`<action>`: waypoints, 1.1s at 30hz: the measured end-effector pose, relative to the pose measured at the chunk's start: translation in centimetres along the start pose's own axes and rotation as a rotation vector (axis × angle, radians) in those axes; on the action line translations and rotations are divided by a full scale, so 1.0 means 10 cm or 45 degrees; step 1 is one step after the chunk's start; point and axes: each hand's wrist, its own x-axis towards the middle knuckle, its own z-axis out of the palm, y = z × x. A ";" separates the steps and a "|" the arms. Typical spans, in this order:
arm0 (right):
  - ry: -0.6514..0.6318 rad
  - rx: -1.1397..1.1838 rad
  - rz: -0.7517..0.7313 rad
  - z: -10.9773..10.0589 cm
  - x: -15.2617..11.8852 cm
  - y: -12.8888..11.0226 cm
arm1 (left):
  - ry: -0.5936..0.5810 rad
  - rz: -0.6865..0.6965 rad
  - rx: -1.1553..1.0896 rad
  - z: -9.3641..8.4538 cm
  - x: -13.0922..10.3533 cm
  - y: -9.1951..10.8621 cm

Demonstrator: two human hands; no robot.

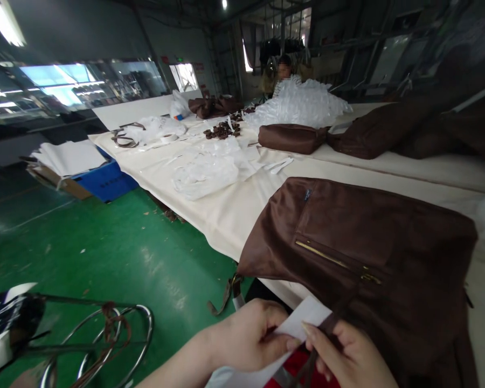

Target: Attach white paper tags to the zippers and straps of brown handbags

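Note:
A large brown bag [347, 231] with a gold zipper lies on the cloth-covered table, in front of me to the right. At the bottom centre my left hand [258, 334] pinches a white strip [309, 318] between thumb and fingers. Close beside it, my right hand [343, 350] has its fingers closed at the strip's right edge, where a thin brown strap [329, 322] runs toward the bag. Another strap end [222, 302] hangs off the table edge. Something red shows below the hands.
Clear plastic bags [210, 167], brown pieces [222, 129] and other brown bags [291, 138] lie on the table [226, 221]. A person sits behind a plastic heap [303, 105]. A blue box [109, 180] and a metal-framed stool [145, 323] stand left.

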 end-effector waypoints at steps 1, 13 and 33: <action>0.034 -0.035 -0.021 0.01 0.00 0.02 | 0.093 -0.019 0.014 0.00 0.01 0.02; 0.229 0.241 -0.102 -0.14 -0.17 -0.09 | 0.424 -0.119 -0.196 0.00 0.12 0.01; 0.533 0.592 -0.108 -0.30 -0.21 -0.13 | 0.123 0.222 0.589 -0.11 -0.18 0.17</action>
